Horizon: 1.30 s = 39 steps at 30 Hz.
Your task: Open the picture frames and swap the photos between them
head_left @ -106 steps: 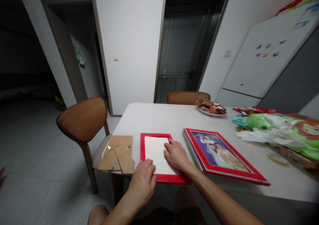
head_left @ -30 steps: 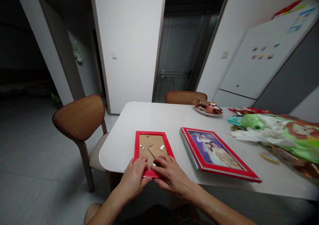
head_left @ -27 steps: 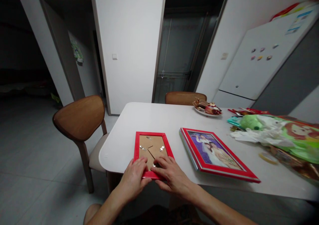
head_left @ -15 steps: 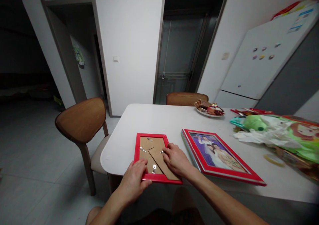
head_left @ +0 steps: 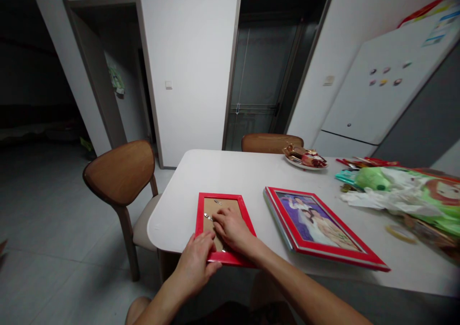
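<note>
A red picture frame lies face down near the table's front edge, its brown backing board upward. My left hand grips the frame's near left corner, thumb on the near rim and fingers bent over the left side. My right hand is closed, its bent fingertips on the middle of the backing. It covers the stand leg and most of the right half of the board. Small metal clips show on the board's left side. To the right, framed photos are stacked, a picture of several people on top.
On the white table are a plate of food, crumpled green and white packaging and a roll of tape. Wooden chairs stand at the left and the far side. A white fridge is at right.
My right hand has moved left from the frame's right side to the middle of the backing. The stand leg, which stuck out past the near right corner, is now hidden. My left hand keeps its grip.
</note>
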{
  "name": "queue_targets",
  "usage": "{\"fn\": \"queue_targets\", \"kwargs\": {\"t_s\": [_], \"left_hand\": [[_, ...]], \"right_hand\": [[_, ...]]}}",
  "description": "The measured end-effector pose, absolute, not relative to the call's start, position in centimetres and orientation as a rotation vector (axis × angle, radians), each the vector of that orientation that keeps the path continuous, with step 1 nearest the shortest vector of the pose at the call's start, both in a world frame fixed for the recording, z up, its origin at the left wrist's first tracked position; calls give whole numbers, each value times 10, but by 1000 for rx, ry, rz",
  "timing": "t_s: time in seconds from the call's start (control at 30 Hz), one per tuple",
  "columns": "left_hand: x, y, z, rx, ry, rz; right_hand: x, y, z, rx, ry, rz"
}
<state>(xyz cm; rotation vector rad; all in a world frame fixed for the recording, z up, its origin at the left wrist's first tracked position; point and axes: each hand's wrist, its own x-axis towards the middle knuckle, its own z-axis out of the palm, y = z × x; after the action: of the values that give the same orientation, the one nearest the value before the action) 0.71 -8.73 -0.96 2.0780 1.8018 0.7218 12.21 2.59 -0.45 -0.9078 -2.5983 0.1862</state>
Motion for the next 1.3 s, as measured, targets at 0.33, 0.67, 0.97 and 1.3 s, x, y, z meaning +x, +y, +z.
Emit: {"fn": "queue_targets", "kwargs": {"t_s": [0.33,0.67,0.97,1.3], "left_hand": [[8,-88,-8,2058,1818,712],[12,-97,-11,2046,1824,732],[25,-98,-10,2136,1989,551],[25,-82,-9,2125,1762,1096]], "right_hand": [[91,38,-14,-932,-2606,253],[90,93,-22,-1421,-2306,307],[98,99,-18,-1363,-2100,510],[175,49,-5,-1131,-1261,1110]]}}
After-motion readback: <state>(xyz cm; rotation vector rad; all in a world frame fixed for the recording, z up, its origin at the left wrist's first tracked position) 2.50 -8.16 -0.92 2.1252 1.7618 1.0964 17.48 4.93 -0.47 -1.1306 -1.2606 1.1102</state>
